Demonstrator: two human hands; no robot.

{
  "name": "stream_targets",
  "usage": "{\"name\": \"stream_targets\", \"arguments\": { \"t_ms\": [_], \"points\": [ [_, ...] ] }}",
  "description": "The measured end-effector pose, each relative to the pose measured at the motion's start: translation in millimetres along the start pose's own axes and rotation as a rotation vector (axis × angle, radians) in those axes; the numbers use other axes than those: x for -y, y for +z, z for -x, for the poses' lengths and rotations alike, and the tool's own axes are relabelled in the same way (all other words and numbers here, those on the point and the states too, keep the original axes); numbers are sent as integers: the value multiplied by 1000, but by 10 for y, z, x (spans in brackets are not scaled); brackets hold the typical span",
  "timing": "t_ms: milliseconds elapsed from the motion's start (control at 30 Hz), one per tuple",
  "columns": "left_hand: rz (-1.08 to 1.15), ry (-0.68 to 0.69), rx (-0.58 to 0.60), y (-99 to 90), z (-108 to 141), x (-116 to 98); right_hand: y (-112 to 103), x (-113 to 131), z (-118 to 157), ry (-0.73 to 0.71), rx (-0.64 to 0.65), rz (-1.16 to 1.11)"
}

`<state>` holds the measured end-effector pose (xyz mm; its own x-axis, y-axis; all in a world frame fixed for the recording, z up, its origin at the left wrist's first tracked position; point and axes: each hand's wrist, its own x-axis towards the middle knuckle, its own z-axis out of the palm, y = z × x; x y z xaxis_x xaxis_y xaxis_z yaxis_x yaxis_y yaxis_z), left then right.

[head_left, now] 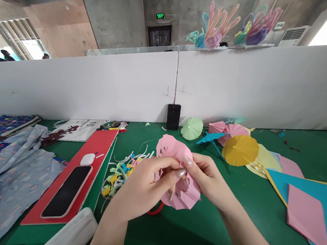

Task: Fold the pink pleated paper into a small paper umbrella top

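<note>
Pleated pink paper (185, 200), round in outline with small cut slots near its upper edge, is held up over the green table by both hands. My left hand (154, 181) pinches it near the middle, some fingers curled behind or inside the folds. My right hand (204, 172) grips its right side between thumb and fingers. Below the paper, a red scissor handle (156, 209) shows in part. Just left of my left hand lies a pile of coloured paper scraps (119, 175).
Finished paper umbrellas in green (192, 128), blue (210, 137) and yellow (240, 150) stand behind to the right. Coloured paper sheets (326, 191) lie at right. On the left are a phone (67, 191) on red card (103, 138), a white box-like bar (59, 244) and fabric (27, 181). A white partition (105, 89) closes the back.
</note>
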<state>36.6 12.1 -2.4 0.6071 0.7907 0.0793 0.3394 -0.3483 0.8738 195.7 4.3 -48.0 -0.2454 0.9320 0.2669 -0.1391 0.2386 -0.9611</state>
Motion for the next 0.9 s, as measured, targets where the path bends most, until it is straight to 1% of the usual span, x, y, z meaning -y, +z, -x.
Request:
{"name": "stream_targets", "arguments": {
  "t_ms": [133,167,200,233,267,300,333,367,400,467,500,533,600,667,700,767,833,900],
  "points": [
    [-5,33,37,1,52,-44,10,-46,-26,53,45,34],
    [-8,26,27,-23,71,-43,1,-47,-27,54,24,31],
    [-2,6,-11,-59,94,-34,-14,-42,-24,55,-19,16],
    [15,-17,-82,-108,117,-15,-35,-32,-18,58,-74,-9],
    [40,-26,-177,-164,140,12,-59,-19,-9,60,-130,-38],
    [59,-43,-296,-222,159,46,-86,-4,1,61,-177,-65],
    [71,-39,-406,-277,172,83,-111,9,11,60,-210,-89],
    [68,-34,-481,-323,176,121,-132,20,20,57,-227,-109],
    [49,-27,-539,-356,168,157,-148,29,29,51,-236,-121],
    [-21,-10,-589,-372,112,219,-162,39,42,44,-239,-122],
    [-55,-16,-586,-356,67,243,-162,43,46,45,-232,-113],
    [-74,-31,-558,-328,16,260,-159,48,49,44,-225,-98],
    [-50,-88,-431,-249,-90,277,-152,65,53,37,-211,-54],
    [52,-169,-322,-165,-175,267,-155,88,53,22,-207,15],
    [113,-203,-308,-130,-203,255,-163,100,53,16,-207,53],
    [207,-219,-344,-82,-229,228,-191,120,50,6,-202,112],
    [224,-165,-386,-68,-225,210,-228,131,45,-7,-194,150],
    [171,-128,-400,-77,-208,204,-263,137,40,-32,-189,183]
  ]
}}
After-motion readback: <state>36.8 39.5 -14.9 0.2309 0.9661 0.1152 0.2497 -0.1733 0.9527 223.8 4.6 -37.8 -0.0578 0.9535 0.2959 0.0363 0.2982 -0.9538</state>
